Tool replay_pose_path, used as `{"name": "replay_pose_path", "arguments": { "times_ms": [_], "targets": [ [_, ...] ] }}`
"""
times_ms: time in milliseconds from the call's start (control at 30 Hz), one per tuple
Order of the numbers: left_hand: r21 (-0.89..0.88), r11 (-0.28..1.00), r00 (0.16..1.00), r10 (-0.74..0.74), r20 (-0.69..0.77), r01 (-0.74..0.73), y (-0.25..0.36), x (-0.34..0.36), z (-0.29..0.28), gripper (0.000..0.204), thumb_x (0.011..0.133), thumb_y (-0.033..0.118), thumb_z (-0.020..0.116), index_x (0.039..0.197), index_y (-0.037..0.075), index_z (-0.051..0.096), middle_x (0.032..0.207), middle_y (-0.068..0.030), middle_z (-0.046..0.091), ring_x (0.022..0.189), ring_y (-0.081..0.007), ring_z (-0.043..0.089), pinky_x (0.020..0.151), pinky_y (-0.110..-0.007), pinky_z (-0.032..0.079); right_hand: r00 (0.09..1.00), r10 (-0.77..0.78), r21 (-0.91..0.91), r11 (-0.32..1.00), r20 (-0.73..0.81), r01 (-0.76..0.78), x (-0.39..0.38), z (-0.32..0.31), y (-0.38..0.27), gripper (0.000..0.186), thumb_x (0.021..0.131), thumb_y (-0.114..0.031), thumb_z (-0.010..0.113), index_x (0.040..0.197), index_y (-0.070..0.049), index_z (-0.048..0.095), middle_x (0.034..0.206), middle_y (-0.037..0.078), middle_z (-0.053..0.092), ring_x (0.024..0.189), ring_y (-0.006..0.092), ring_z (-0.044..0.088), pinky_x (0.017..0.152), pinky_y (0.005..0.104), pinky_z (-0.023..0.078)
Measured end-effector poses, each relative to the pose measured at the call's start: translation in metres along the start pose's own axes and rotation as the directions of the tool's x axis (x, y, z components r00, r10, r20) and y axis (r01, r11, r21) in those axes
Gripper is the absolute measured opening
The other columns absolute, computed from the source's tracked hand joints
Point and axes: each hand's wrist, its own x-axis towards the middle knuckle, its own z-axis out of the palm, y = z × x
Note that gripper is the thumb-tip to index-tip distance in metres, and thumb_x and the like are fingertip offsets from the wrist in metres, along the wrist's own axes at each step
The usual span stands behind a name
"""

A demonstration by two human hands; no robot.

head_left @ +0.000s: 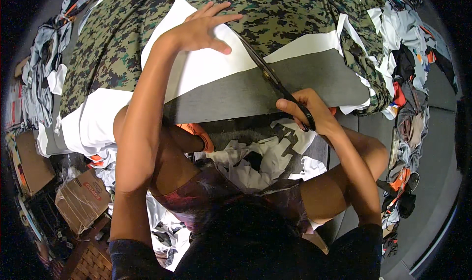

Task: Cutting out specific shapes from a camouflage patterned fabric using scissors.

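Note:
My right hand (317, 108) grips a pair of large dark scissors (268, 72) by the handles, near the table's front edge. Their long blades point up and to the left, the tips beside the edge of a white fabric piece (201, 69). On that white piece rests my left hand (199, 30), fingers spread and thumb apart, holding nothing. Green digital-camouflage fabric (290, 10) covers most of the table beyond both hands. A thin white strip (344, 24) curls along its right part. Whether the blades are closed on cloth cannot be told.
The grey tabletop (314, 78) ends just before my knees. White scraps (260, 162) are heaped below, between my legs, near an orange item (199, 132). Cardboard boxes (83, 201) stand at lower left. Piles of mixed cloth (408, 103) line the right, with more grey cloth (42, 78) at far left.

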Motion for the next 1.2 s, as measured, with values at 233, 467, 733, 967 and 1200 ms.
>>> {"name": "replay_pose_path", "arguments": {
  "times_ms": [233, 467, 733, 967, 1200],
  "targets": [
    [0.001, 1.000, 1.000, -0.009, 0.005, 0.009, -0.001, 0.000, 0.000, 0.092, 0.057, 0.072, 0.068, 0.138, 0.041, 0.036, 0.152, 0.0059, 0.020, 0.142, -0.0262, 0.013, 0.112, -0.056, 0.017, 1.000, -0.020, -0.002, 1.000, -0.007, 0.020, -0.001, -0.001, -0.001, 0.053, 0.083, -0.047, 0.066, 0.050, -0.007, 0.053, 0.043, -0.001, 0.044, 0.037, 0.0081, 0.038, 0.038, 0.0224, 0.029],
    [-0.015, 1.000, 1.000, -0.013, 0.006, 0.013, 0.001, 0.001, -0.001, 0.091, 0.057, 0.073, 0.067, 0.138, 0.042, 0.037, 0.152, 0.0060, 0.020, 0.142, -0.0257, 0.013, 0.113, -0.055, 0.016, 0.999, -0.020, -0.051, 0.999, -0.033, 0.019, -0.001, -0.002, 0.003, 0.053, 0.084, -0.044, 0.066, 0.048, -0.007, 0.053, 0.042, -0.001, 0.042, 0.037, 0.0081, 0.037, 0.039, 0.0224, 0.029],
    [-0.035, 0.999, 1.000, -0.006, 0.002, 0.006, 0.000, -0.001, -0.006, 0.087, 0.061, 0.069, 0.068, 0.138, 0.040, 0.038, 0.152, 0.0053, 0.021, 0.141, -0.0269, 0.014, 0.113, -0.053, 0.017, 0.999, -0.048, -0.100, 0.994, 0.004, 0.048, -0.008, -0.006, 0.005, 0.054, 0.086, -0.041, 0.064, 0.048, -0.006, 0.052, 0.040, -0.002, 0.041, 0.037, 0.0087, 0.036, 0.040, 0.0227, 0.029],
    [-0.086, 0.995, 0.997, 0.040, -0.062, -0.046, -0.002, -0.001, -0.008, 0.078, 0.069, 0.056, 0.071, 0.137, 0.031, 0.043, 0.150, -0.0024, 0.026, 0.138, -0.0324, 0.021, 0.112, -0.049, 0.022, 0.992, -0.089, -0.044, 0.995, 0.092, 0.094, -0.007, -0.014, 0.014, 0.053, 0.086, -0.041, 0.063, 0.048, -0.006, 0.052, 0.040, -0.001, 0.042, 0.038, 0.0088, 0.037, 0.040, 0.0232, 0.029],
    [-0.057, 0.998, 0.997, 0.004, -0.072, -0.008, -0.003, -0.002, -0.006, 0.074, 0.071, 0.052, 0.071, 0.136, 0.029, 0.045, 0.148, -0.0052, 0.028, 0.137, -0.0340, 0.024, 0.112, -0.049, 0.024, 0.995, -0.063, -0.071, 0.995, 0.075, 0.068, 0.003, -0.010, 0.000, 0.046, 0.088, -0.033, 0.061, 0.051, -0.006, 0.053, 0.043, 0.000, 0.046, 0.038, 0.0067, 0.037, 0.039, 0.0197, 0.028]
  ]
}}
